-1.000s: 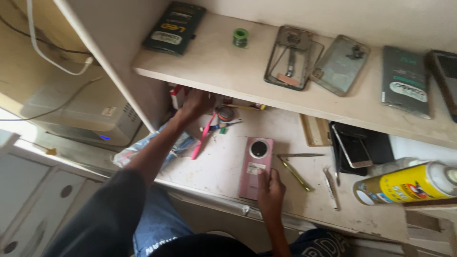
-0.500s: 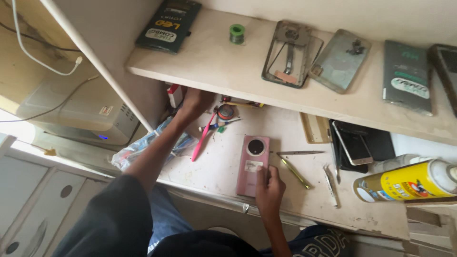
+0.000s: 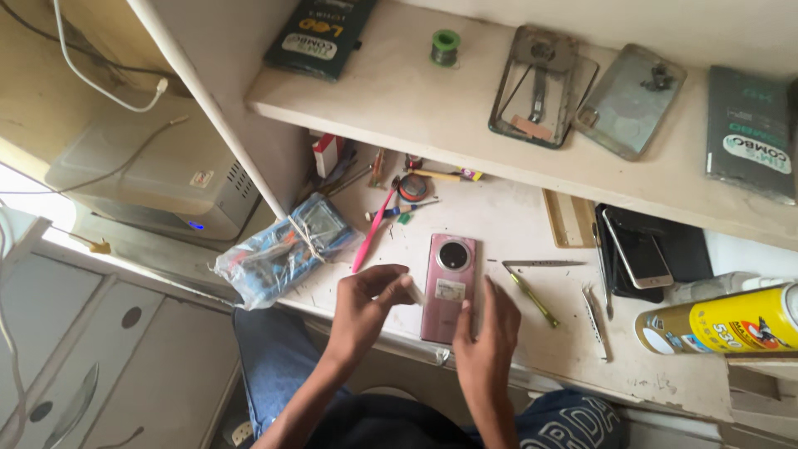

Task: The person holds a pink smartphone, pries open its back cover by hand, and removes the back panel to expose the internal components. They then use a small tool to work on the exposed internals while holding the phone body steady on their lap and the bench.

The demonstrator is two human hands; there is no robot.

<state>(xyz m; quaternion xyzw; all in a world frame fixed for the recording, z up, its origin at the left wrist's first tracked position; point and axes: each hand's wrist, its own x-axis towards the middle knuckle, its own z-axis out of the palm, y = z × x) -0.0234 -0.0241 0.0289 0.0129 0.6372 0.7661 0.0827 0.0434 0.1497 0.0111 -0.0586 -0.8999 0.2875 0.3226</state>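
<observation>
Phone [image 3: 447, 286], pink with round black camera ring, lies back-up at the near table edge [image 3: 532, 366]. Right hand [image 3: 486, 345] presses it, grasping nothing; left hand [image 3: 366, 308] pinches a small white piece [image 3: 413, 290].

My right hand [image 3: 486, 341] covers the lower right corner of the pink phone [image 3: 449, 287], so I cannot see that edge. What my left hand [image 3: 366, 308] pinches is a small white bit [image 3: 413, 291], too small to tell what it is. The yellow spray can [image 3: 723, 320] runs off the right edge of the frame. The dark packet [image 3: 312, 37] at the upper middle is cut by the top edge. The clutter under the shelf [image 3: 391, 170] is too small to sort out
</observation>
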